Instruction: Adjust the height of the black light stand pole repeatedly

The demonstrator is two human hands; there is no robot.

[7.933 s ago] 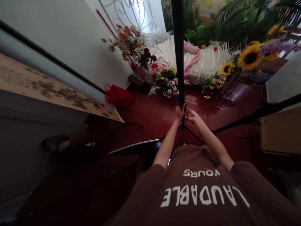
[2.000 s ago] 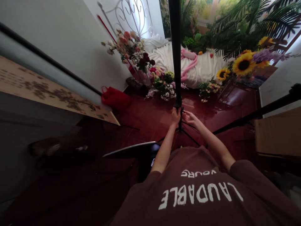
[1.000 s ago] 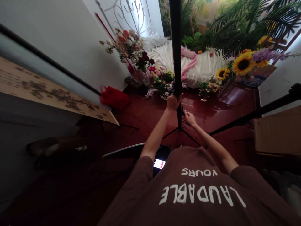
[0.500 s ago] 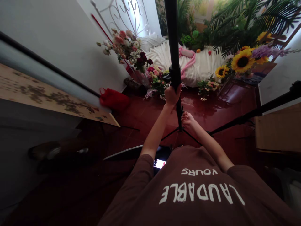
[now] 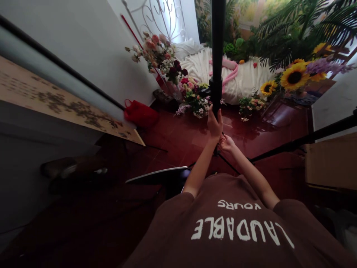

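A black tripod stand (image 5: 218, 44) rises upright in front of me, with its legs spread low on the floor. My left hand (image 5: 214, 124) is wrapped around the pole below its thick collar, thumb on the right side and fingers on the left. Just below it, my right hand (image 5: 227, 143) is closed, fingertips pinched at the lower part of the pole where a small knob sits. The left wrist and the fingers partly hide that knob. The stand's top runs out of view.
Artificial flowers (image 5: 158, 56) and sunflowers (image 5: 294, 77) flank a white cloth (image 5: 248, 80) at the back. A red bag (image 5: 141, 113) and a long painted scroll (image 5: 69, 104) are at left. Another black pole (image 5: 306, 138) slants in from the right, near a cardboard box (image 5: 331, 160).
My left hand has slid down the pole, closer to my right hand. The collar sits slightly lower in view. The whole view has shifted, with the scene moving right.
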